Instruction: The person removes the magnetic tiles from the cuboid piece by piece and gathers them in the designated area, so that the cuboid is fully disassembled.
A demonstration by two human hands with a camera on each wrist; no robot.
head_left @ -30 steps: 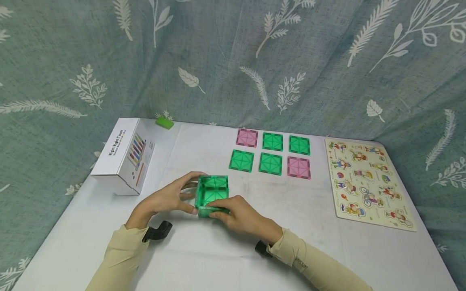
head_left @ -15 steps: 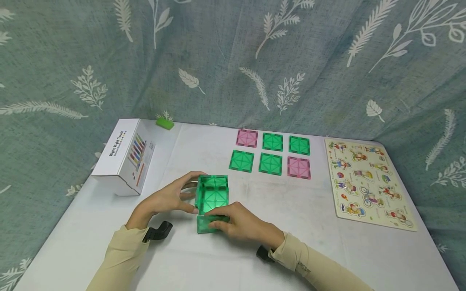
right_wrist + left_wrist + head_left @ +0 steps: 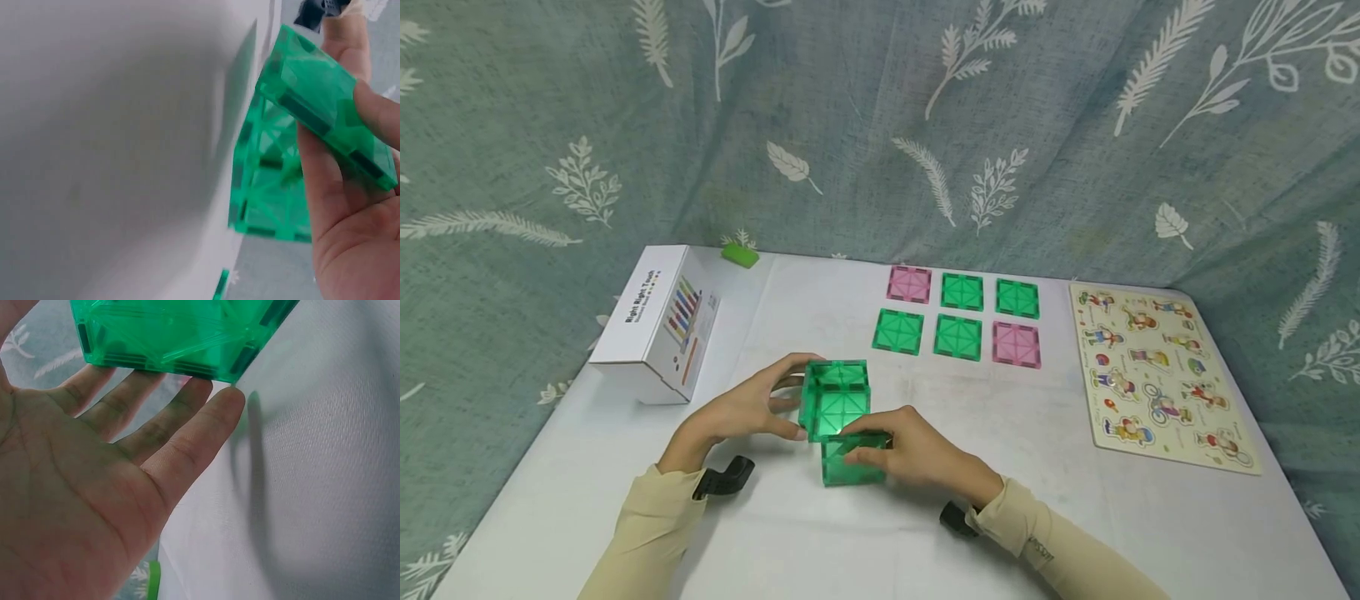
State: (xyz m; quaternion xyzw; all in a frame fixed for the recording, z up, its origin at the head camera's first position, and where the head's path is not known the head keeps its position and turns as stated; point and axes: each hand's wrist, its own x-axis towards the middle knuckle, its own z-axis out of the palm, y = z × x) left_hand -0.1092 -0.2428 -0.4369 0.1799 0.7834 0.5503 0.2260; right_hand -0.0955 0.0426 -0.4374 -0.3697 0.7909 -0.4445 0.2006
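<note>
A see-through green box of magnetic tiles [image 3: 840, 375], open at the top, stands on the white table left of centre. My left hand [image 3: 741, 408] holds its left side, thumb at the near corner and fingers at the far one. In the left wrist view, fingertips touch the edge of the green box [image 3: 162, 334]. My right hand [image 3: 917, 446] pinches a loose green magnetic tile [image 3: 850, 468] between thumb and fingers, tilted at the near side of the box. The right wrist view has this tile [image 3: 312, 87] in front of the box; whether they touch, I cannot tell.
Several flat magnetic tiles, green [image 3: 957, 337] and pink [image 3: 1017, 344], lie in two rows behind the hands. A white box [image 3: 655, 325] stands at left, with a small green block [image 3: 740, 254] behind it. A picture puzzle board [image 3: 1157, 375] lies at right.
The tile in my right hand has come away from the near side of the box, toward me and then slightly right, its face turning into view. My left hand stays in place.
</note>
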